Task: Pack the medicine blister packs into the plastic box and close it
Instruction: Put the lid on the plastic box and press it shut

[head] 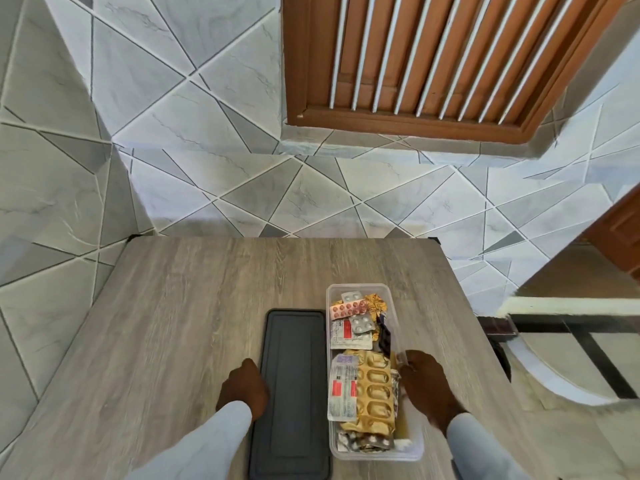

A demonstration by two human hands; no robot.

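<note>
I'm seeing: long clear glossy plastic box | flat dark-grey matt plastic lid | shiny gold and silver foil blister packs | grey matt wood-grain tabletop showing.

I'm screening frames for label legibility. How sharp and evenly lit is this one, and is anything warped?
Head view: soft, even daylight without harsh glare; wide-angle bending curves the grey wooden table edges and wall tiles; the blister packs in the clear plastic box look soft, print unreadable; the right hand is slightly motion-blurred.
</note>
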